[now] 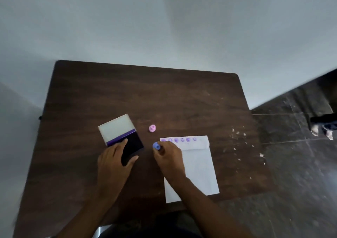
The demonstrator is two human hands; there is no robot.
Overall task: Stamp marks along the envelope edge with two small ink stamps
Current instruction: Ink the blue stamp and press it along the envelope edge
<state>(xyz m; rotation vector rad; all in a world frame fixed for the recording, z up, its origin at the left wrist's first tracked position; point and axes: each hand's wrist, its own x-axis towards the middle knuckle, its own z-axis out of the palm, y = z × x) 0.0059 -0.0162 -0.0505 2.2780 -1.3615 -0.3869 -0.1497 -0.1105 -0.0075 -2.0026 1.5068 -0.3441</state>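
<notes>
White paper envelope (pixel 197 166) lies flat on the dark wood bench (pixel 109 91), near right of centre. Six purple ring marks (pixel 179 140) run along its far flap edge, from the left corner. Right hand (pixel 168 160) pinches a blue stamp (pixel 156 146) in curled fingers at the envelope's far left corner. Pink stamp (pixel 152 128) stands apart, farther back. Ink pad case (pixel 121 137) lies open at left, showing its dark pad; left hand (pixel 114 162) grips its near edge, thumb and fingers around it.
</notes>
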